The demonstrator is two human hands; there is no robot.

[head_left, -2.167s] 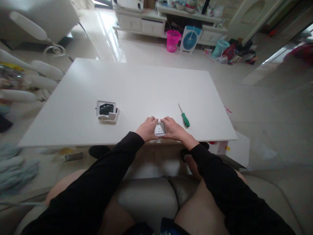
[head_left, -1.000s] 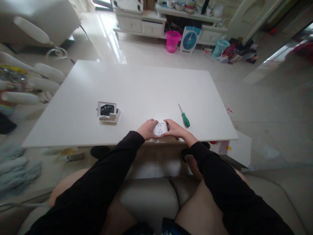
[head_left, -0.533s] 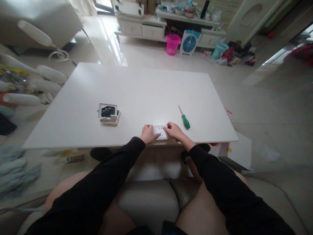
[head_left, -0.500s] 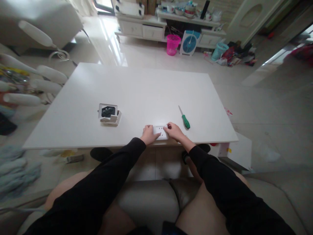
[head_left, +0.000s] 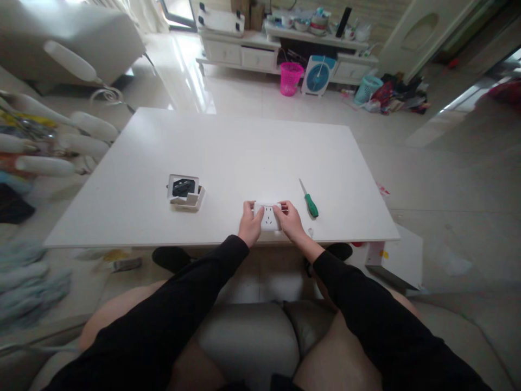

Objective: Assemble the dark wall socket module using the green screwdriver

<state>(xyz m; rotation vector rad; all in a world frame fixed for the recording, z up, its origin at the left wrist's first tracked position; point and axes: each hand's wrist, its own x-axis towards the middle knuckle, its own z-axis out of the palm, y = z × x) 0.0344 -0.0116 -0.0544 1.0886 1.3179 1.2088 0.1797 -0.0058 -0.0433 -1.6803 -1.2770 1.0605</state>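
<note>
- White socket panel (head_left: 268,222), slotted face upward, over the middle of the table's near edge; contact with the surface cannot be told.
- Left hand (head_left: 251,221) and right hand (head_left: 290,221), gripping the panel by its opposite sides, thumbs on the face.
- Table (head_left: 232,152): smooth, white, glossy.
- Green-handled screwdriver (head_left: 311,205), right part of the table.
- White box (head_left: 196,203) with dark pieces (head_left: 184,187), left part of the table.
- Beyond the table, on a pale reflective floor (head_left: 240,98): pink basket (head_left: 290,79), blue-and-white fan (head_left: 318,76), white cabinet (head_left: 223,52).
- Lettering: too small to read.
</note>
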